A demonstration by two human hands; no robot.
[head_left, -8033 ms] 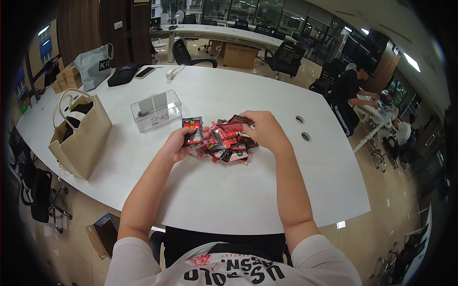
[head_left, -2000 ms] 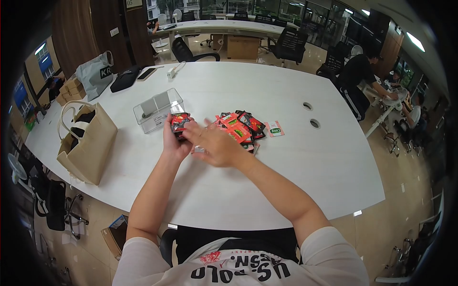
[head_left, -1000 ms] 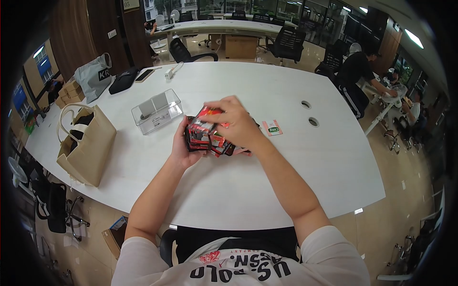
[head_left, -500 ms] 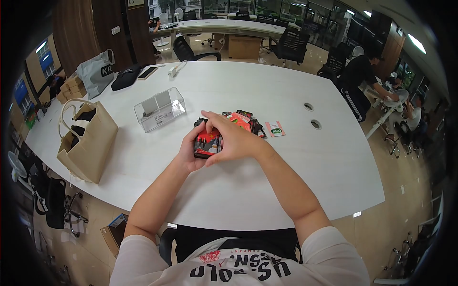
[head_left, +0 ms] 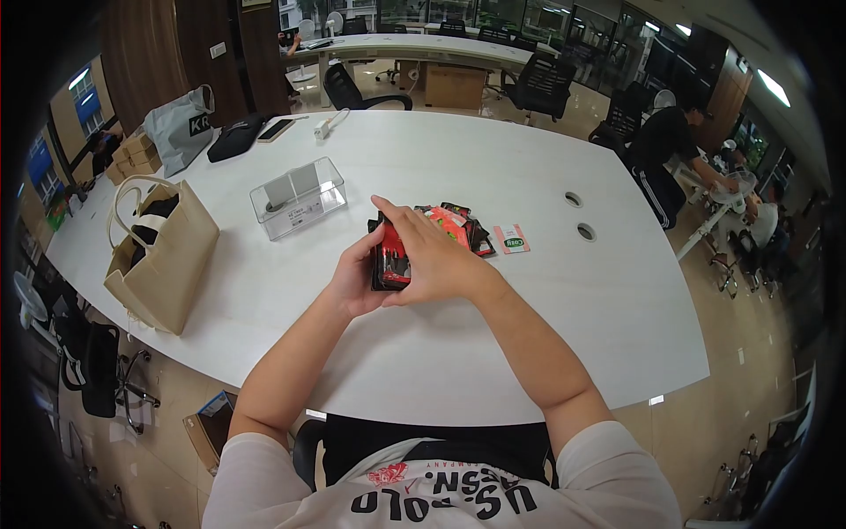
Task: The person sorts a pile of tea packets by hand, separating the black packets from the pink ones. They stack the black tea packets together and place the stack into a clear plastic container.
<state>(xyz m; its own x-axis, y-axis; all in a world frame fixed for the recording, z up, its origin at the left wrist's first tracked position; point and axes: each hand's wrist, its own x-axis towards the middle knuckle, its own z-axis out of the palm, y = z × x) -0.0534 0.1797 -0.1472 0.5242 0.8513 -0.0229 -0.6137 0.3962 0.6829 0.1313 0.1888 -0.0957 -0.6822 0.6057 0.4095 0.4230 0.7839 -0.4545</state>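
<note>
Between my two hands is a stack of red and black coffee sachets (head_left: 394,263), held over the middle of the table. My left hand (head_left: 355,280) is closed along its left side. My right hand (head_left: 438,263) wraps over it from the right, covering much of the stack. Just beyond my right hand lies a loose pile of red and black sachets (head_left: 477,238), partly hidden by that hand. A single red and white sachet with a green label (head_left: 512,238) rests flat to the right of the pile. A clear plastic divided box (head_left: 300,199) stands beyond my left hand.
On the white table (head_left: 582,326) a cream handbag (head_left: 167,264) stands at left. Farther back are a grey bag (head_left: 179,132), a black pouch (head_left: 236,139), a phone (head_left: 277,130) and a white charger (head_left: 323,130). At right, a person in black (head_left: 661,141) leans over another table.
My hands have closed in around the stack, and my right hand now covers more of it. The whole view has shifted slightly; the things on the table stay put.
</note>
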